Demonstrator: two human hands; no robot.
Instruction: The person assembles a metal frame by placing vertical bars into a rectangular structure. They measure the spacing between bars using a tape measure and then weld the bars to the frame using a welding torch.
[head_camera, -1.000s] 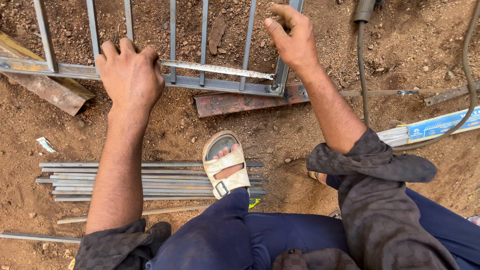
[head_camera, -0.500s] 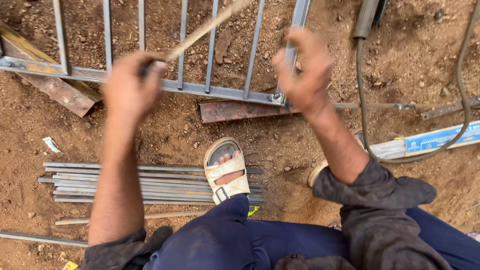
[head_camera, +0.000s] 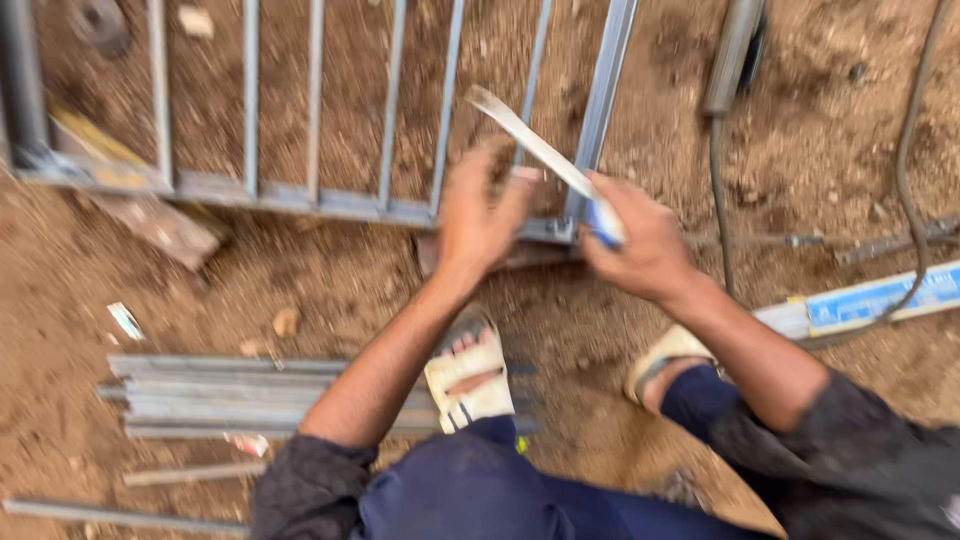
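There is one view only, from the camera on my head, so no second view shares any of the scene. It looks steeply down past my chest at the bare reddish-brown dirt ground (head_camera: 330, 290) in front of me, near enough that my knees in dark blue trousers (head_camera: 470, 490) fill the edge at 6 o'clock. My own forearms run up from there toward the centre. The grey metal grille of upright bars (head_camera: 315, 110) lies across 11 to 12 o'clock, the far side of the view. The bundle of grey steel rods (head_camera: 230, 395) sits at 8 o'clock. The picture is blurred.
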